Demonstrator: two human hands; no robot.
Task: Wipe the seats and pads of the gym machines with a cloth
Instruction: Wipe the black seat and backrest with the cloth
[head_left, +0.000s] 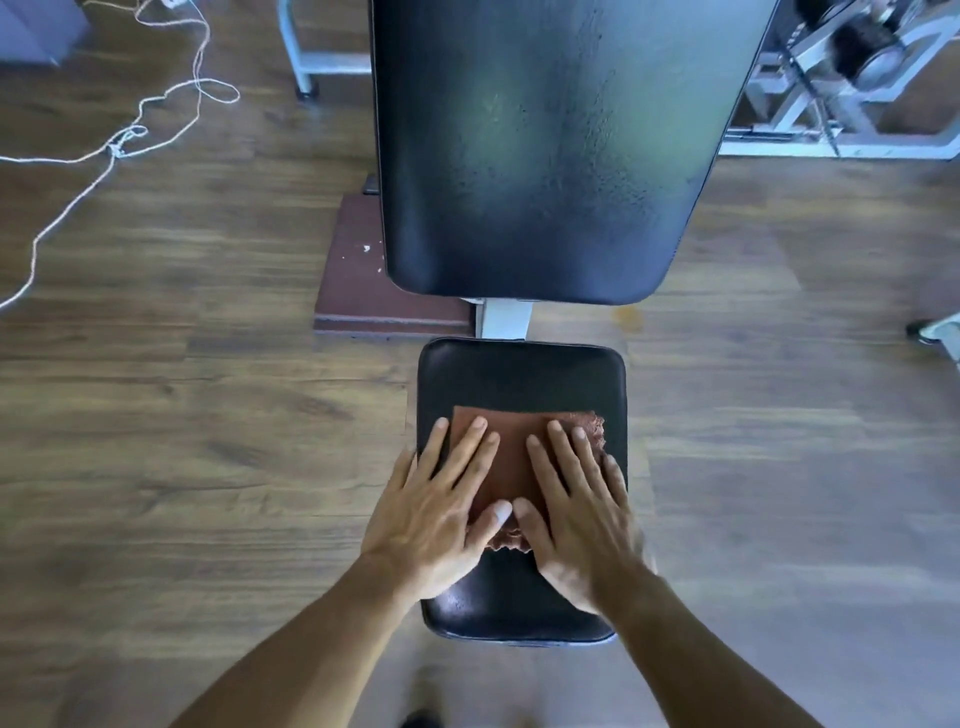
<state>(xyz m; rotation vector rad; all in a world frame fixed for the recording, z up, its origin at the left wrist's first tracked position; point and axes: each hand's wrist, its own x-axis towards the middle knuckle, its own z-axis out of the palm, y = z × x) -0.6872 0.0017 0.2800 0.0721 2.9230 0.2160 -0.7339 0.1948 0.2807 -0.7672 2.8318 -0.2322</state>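
Right, both hands are down on the cloth (511, 457), a brown folded square lying flat on the seat (519, 374), the small black pad at the near end of the bench. The left hand (441, 512) presses its left half, the right hand (576, 512) its right half, fingers (470, 447) straight and spread wide, nothing gripped, thumbs touching near the cloth's near edge. Palms reach back onto the bare vinyl behind it.

How far along? My read is the seat is mid-wipe. The cloth sits over its middle, so the far strip and the near strip both lie uncovered, and I cannot tell which of them has been done. The backrest (545, 156), the long black pad stretching away beyond the seat, shows a mottled, speckled sheen down its middle; whether that is damp, dust or only light, I cannot say. I'd count it as work left, along with any other machines.

Around: a white frame post (506, 319) joins the two pads across a gap. A brown mat (358, 270) lies on the wood floor (182, 415) left of the backrest, and a white cord (114, 148) loops across the far left. A pale rack (831, 104) stands far right. Nothing blocks the seat; the gap between pads is the only catch for a long stroke.
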